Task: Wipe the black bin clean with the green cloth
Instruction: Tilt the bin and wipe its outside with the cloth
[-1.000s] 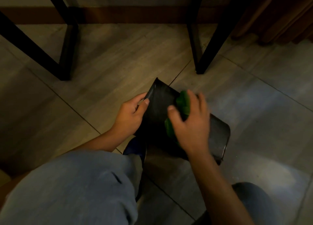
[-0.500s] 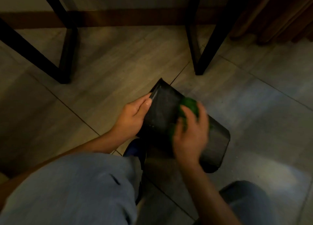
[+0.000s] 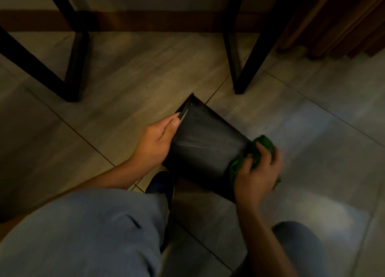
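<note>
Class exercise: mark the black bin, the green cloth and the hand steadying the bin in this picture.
black bin (image 3: 205, 145), head view, on its broad side wall.
green cloth (image 3: 264, 144), head view, on the bunched part above the fingers.
left hand (image 3: 156, 142), head view, on the back of the hand.

The bin (image 3: 204, 149) I hold is glossy black with pale streaks. My cloth (image 3: 263, 146) is bright green. My trousers (image 3: 87, 231) are faded blue, my shoe (image 3: 160, 185) navy. The floor (image 3: 129, 79) tiles are streaky grey; the furniture legs (image 3: 75, 68) are black.
</note>
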{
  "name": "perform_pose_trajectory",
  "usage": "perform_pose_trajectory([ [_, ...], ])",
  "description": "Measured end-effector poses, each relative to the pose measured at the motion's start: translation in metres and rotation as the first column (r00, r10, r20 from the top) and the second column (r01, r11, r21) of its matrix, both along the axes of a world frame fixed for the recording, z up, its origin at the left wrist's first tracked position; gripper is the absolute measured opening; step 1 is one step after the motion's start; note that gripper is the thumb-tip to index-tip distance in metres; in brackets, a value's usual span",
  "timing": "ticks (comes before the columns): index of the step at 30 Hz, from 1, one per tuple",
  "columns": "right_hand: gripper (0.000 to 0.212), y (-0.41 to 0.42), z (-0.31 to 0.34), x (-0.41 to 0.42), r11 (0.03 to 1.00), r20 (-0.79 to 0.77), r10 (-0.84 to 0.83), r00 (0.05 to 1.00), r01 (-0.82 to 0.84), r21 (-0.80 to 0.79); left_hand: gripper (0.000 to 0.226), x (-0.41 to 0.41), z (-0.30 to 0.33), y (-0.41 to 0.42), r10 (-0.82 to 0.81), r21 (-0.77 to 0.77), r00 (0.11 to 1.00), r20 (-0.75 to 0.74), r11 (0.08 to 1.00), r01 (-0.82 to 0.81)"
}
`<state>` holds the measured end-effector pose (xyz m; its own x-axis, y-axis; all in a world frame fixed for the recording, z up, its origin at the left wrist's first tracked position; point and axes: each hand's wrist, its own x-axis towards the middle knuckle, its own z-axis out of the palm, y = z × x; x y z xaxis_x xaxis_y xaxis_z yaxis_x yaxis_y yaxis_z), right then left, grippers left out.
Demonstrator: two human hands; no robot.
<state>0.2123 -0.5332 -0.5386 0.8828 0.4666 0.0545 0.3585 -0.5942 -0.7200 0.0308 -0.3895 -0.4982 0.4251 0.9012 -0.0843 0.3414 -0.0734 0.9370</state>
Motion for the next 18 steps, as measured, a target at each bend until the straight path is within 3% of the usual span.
perform_pose_trajectory([
  [4, 0.046, 0.059, 0.035, -0.074, 0.957, 0.112, 0.268, 0.957, -0.278, 0.081, 0.049, 0.008, 0.006, 0.001, -0.050, -0.018, 0.998, 0.025, 0.999, 0.051],
  [8, 0.043, 0.101, 0.037, -0.065, 0.911, 0.200, 0.385, 0.901, -0.406, 0.075, 0.046, -0.004, 0.007, 0.005, 0.012, -0.002, 1.000, 0.016, 1.000, -0.012],
  [10, 0.042, 0.102, 0.025, -0.031, 0.943, 0.138, 0.326, 0.935, -0.331, 0.017, 0.040, -0.013, 0.006, 0.008, 0.043, 0.039, 0.999, -0.015, 0.998, -0.043],
  [14, 0.035, 0.044, -0.008, 0.036, 0.997, -0.038, 0.046, 0.998, -0.049, -0.061, 0.030, -0.027, 0.009, 0.003, 0.109, 0.053, 0.994, 0.025, 0.993, -0.110],
  [16, 0.032, 0.016, -0.008, 0.018, 0.999, -0.042, 0.011, 0.999, -0.013, -0.052, 0.027, -0.023, 0.011, 0.005, 0.090, 0.077, 0.996, -0.002, 0.993, -0.089],
  [18, 0.034, 0.014, 0.002, -0.027, 0.995, -0.017, 0.103, 0.995, -0.103, 0.014, 0.026, -0.014, 0.012, 0.007, 0.017, 0.058, 1.000, -0.006, 0.998, -0.016],
])
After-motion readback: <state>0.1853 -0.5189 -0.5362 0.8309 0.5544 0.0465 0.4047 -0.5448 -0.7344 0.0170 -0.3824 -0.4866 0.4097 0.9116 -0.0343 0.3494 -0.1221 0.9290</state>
